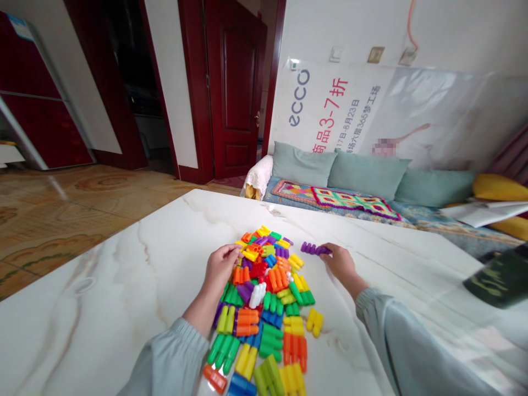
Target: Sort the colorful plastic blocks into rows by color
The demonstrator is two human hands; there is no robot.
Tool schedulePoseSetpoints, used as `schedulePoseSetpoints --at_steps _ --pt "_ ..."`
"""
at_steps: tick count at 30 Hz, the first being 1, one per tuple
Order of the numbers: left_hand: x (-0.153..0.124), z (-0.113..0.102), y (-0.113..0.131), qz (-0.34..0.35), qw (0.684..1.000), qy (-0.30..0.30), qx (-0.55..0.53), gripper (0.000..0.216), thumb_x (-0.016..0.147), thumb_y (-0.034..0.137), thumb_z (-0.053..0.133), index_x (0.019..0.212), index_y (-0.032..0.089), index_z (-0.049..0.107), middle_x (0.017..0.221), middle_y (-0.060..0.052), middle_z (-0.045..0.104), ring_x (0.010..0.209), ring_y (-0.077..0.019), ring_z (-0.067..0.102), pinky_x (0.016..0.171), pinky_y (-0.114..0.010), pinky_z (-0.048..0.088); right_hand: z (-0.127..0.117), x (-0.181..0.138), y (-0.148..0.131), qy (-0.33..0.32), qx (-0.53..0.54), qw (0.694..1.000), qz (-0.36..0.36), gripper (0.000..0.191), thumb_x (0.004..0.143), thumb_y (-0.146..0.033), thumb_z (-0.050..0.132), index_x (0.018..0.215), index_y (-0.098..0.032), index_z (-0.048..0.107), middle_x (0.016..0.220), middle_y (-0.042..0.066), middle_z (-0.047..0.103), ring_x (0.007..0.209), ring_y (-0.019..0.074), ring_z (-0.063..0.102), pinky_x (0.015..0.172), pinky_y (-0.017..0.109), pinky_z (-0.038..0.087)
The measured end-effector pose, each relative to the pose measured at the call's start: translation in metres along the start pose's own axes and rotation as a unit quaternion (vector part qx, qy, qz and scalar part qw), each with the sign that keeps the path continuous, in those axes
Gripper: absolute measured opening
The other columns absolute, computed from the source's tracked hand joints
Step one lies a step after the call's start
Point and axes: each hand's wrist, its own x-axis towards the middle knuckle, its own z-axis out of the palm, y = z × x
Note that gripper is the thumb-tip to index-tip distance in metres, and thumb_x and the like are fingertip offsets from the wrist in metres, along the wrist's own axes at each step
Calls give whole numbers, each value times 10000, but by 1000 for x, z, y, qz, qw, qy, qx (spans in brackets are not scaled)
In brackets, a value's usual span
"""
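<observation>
A pile of colorful plastic building blocks (270, 302), shaped like joined tubes, runs down the middle of the white table. My right hand (341, 268) is to the right of the pile, its fingers closed on the end of a row of purple blocks (310, 248) that points left. At the pile's upper left edge is my left hand (220, 267), thumb and fingers pinched together beside yellow and orange blocks (249, 254). Whatever may be between those fingertips is hidden. A white block (258, 295) lies among the others, and a yellow block (315, 322) sits slightly apart on the right.
The marble-patterned table (136, 286) spreads out on both sides of the pile. A dark green patterned object (501, 275) stands at the right edge. Beyond the table is a sofa with pale green cushions (367, 173); a red door (235, 88) stands at the back.
</observation>
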Motion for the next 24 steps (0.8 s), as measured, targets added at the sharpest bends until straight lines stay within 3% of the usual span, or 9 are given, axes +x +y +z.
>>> schedulePoseSetpoints --at_steps 10,18,21,23,24 --pt "2 -1 -5 9 1000 -3 9 375 676 417 663 916 135 724 749 -54 718 684 -173 636 617 -256 476 -8 11 -1 -13 22 999 -25 272 732 -149 635 971 -225 739 911 35 738 845 197 657 670 246 418" --pt "1 0 -2 10 1000 0 -1 361 655 410 682 886 136 729 709 -48 711 665 -178 636 608 -261 476 -9 13 -1 10 79 996 -28 307 671 -85 631 934 -206 731 866 36 730 841 201 661 732 266 454" --pt "1 0 0 7 1000 3 -5 368 645 416 678 876 134 724 702 -43 706 649 -171 626 598 -257 469 -11 9 -3 57 110 992 -15 362 725 -174 622 1083 -190 678 1082 86 699 929 212 656 787 299 483" --pt "1 1 0 6 1000 3 -9 369 638 418 679 869 133 722 693 -40 702 643 -169 622 594 -256 465 -12 -1 -8 151 189 970 25 381 813 -271 542 1171 -157 609 1186 134 651 976 216 652 804 324 501" --pt "1 1 0 5 1000 3 -11 369 635 416 680 868 133 722 691 -40 701 642 -169 622 593 -256 465 -11 -9 -13 215 251 942 56 390 845 -310 494 1186 -141 581 1193 152 643 989 219 652 809 334 507"
